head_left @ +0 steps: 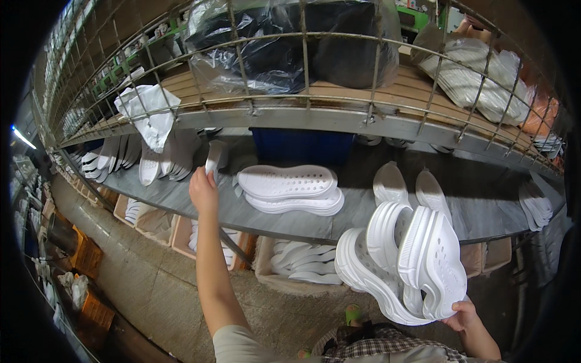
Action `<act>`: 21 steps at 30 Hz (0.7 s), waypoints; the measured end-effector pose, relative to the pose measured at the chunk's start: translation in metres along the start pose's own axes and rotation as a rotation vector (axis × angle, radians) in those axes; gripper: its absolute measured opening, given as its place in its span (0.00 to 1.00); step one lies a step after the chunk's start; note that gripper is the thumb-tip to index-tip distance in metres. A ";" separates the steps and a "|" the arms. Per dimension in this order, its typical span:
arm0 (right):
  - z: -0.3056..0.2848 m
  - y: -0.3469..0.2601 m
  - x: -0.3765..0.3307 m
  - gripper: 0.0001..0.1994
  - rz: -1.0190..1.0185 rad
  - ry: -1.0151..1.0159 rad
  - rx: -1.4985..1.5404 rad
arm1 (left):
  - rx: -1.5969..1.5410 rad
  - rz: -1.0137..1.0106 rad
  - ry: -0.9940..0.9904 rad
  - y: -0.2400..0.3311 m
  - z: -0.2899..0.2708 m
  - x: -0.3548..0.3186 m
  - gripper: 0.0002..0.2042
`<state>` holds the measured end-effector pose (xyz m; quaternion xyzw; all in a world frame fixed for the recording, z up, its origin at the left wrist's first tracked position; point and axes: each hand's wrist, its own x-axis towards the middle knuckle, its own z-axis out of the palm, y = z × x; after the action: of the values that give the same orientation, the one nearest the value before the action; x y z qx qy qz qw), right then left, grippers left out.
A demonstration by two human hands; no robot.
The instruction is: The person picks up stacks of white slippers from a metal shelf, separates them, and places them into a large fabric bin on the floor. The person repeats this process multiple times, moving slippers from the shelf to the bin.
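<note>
White moulded foam shoes [169, 160] crowd the left of the grey, marbled worktop [233, 204]. Beside them, the left hand [204, 190] touches the near end of an upright white foam shoe [216, 156]; pinched tight or not, one can't tell! It looks like single-shoe handling, and the next move calls for a sure grip there. Centre, a hole-dotted white foam pair [287, 181] lies stacked near the front edge, bare room to its right. Then the right hand [465, 317], clamped on a bulky cluster of ribbed white shoes [426, 254], holding it out front: that edge needs clearing, as does the metal-framed wire-mesh rack [315, 119] above.
</note>
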<state>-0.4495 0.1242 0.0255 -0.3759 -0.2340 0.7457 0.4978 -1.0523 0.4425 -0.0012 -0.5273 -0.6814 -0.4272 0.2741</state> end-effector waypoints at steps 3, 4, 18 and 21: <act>0.007 0.007 0.007 0.39 0.039 -0.045 0.009 | -0.098 0.186 0.078 0.029 -0.049 -0.004 0.12; 0.008 0.010 0.009 0.39 0.049 -0.049 0.015 | -0.146 0.229 0.095 0.043 -0.063 -0.008 0.13; 0.011 0.028 -0.009 0.38 0.051 -0.021 0.018 | -0.365 0.475 -0.310 0.249 -0.003 -0.064 0.15; 0.005 0.028 -0.018 0.38 0.013 0.002 0.034 | -0.395 0.405 -0.228 0.251 0.003 -0.077 0.19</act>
<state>-0.4657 0.0962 0.0142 -0.3695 -0.2182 0.7526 0.4994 -0.7903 0.4273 0.0074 -0.7399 -0.4927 -0.4262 0.1676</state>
